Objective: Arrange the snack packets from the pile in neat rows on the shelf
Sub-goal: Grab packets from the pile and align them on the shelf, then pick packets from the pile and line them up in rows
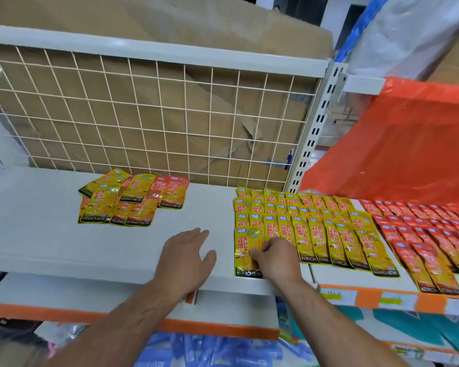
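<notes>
The white shelf (51,234) runs across in front of you, closed at the back by a wire grid (143,115) and open along its front lip. An orange plastic sheet (408,144) hangs over the right end, above the red rows (429,234).

The yellow rows (316,229) lie flat and overlapping just left of the red ones, reaching from near the grid to the front lip. The pile (127,200) of mixed yellow and red packets sits loose at the back, close to the grid and well apart from the rows. Between the pile and the rows the board is bare from back to front, and it is bare again left of the pile.

Your left hand (186,258) is relaxed, fingers straight and slightly spread, palm down on that bare strip near the front lip; whether it presses the board or only hovers is unclear.

Your right hand (276,255) is curled, its thumb and fingertips pinching the lower half of one yellow packet (247,239). That packet lies flat at the left end of the front yellow row, its left side facing bare board and its bottom edge at the front lip.
</notes>
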The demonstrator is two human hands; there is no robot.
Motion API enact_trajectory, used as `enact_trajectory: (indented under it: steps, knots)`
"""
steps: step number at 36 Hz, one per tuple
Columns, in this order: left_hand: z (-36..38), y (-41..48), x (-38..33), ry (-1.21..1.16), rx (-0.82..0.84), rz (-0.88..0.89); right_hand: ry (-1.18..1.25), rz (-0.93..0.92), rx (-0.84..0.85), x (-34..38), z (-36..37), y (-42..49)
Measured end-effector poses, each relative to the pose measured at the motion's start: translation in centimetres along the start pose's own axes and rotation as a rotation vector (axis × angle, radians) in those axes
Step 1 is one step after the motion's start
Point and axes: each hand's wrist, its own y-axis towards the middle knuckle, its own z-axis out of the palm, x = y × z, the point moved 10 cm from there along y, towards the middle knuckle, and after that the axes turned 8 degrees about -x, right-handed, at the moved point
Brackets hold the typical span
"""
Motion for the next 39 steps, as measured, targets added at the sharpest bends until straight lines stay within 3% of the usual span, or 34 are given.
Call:
enact_trajectory:
  steps: [12, 18, 22, 28, 39]
  knots:
    - [0.2, -1.0, -1.4, 0.030, 0.002, -0.039, -0.082, -0.177, -0.075, 1.6, -1.4, -1.0]
    - [-0.8, -2.0, -0.6, 0.040, -0.047, -0.083, -0.160, -0.474, -0.140, 4.8, -1.1, -2.1]
    - [-1.7, -2.9, 0.9, 0.046, -0.089, -0.130, -0.129, -0.620, -0.098, 6.9, 1.1, -3.5]
    - [-3.3, -3.0, 3.9, 0.084, -0.174, -0.145, -0.099, -0.640, 0.059, 9.0, 4.2, -4.8]
    - [-8.4, 1.5, 12.5, 0.011, -0.319, -0.188, -0.038, -0.636, 0.142, 17.8, 11.6, -3.5]
